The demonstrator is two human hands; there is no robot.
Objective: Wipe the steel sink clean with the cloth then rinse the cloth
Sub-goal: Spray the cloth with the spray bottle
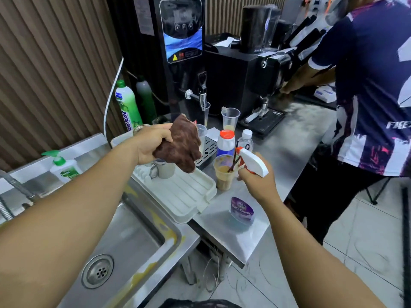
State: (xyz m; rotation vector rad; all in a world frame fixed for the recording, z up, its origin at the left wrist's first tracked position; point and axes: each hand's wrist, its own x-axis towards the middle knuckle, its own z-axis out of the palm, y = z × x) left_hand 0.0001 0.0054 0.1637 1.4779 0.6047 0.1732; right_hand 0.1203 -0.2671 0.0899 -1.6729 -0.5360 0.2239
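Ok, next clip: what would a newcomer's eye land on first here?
The brown cloth, bunched in the left hand and held up above the white drying tray, stands out at centre. Just right of it the right hand grips a spray bottle over the steel counter. At lower left the steel sink shows yellowish smears along its rim.

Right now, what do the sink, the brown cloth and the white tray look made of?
Sink: brushed stainless steel, going by its dull grey sheen. Brown cloth: soft napped fabric, perhaps microfibre; it crumples loosely. White tray: matte moulded plastic, with ribs.
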